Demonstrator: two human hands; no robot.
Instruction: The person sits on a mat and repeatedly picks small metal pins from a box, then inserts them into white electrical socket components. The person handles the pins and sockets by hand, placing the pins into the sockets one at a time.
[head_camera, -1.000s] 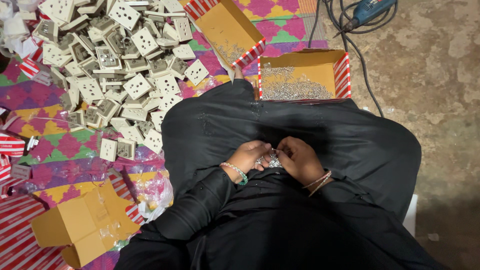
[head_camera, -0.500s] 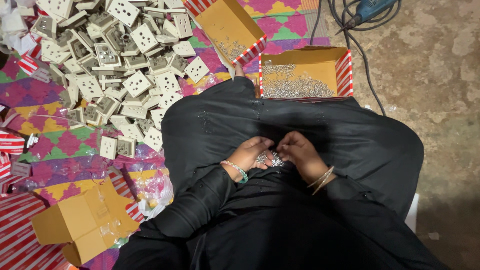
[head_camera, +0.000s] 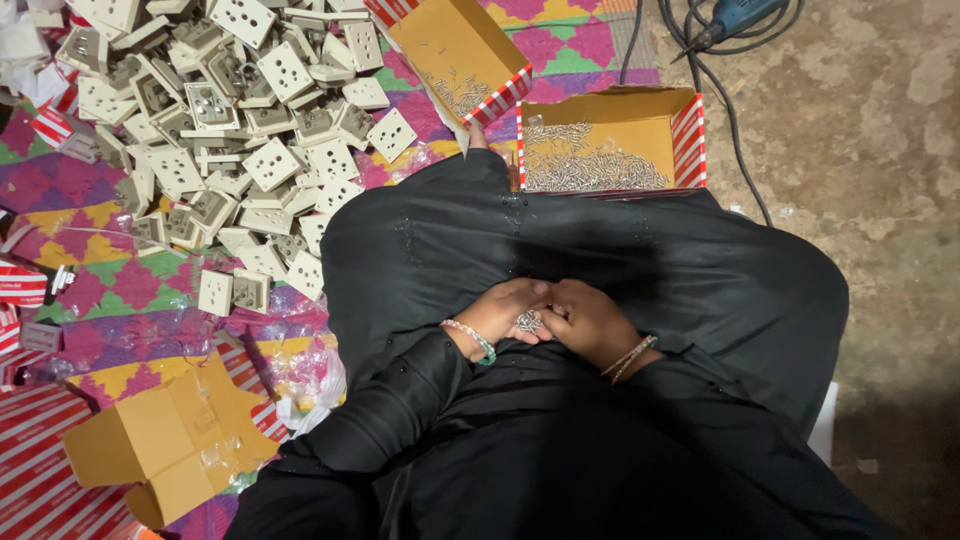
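Small metal screws (head_camera: 528, 321), half hidden between both hands' grip

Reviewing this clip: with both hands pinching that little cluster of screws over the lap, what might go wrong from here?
1. The small screws sit loosely between the left hand and right hand; some may slip into the folds of the black garment and be hard to spot.
2. The open screw box lies right against the knee; a leg shift might tip it.
3. Dim light may cause miscounts.
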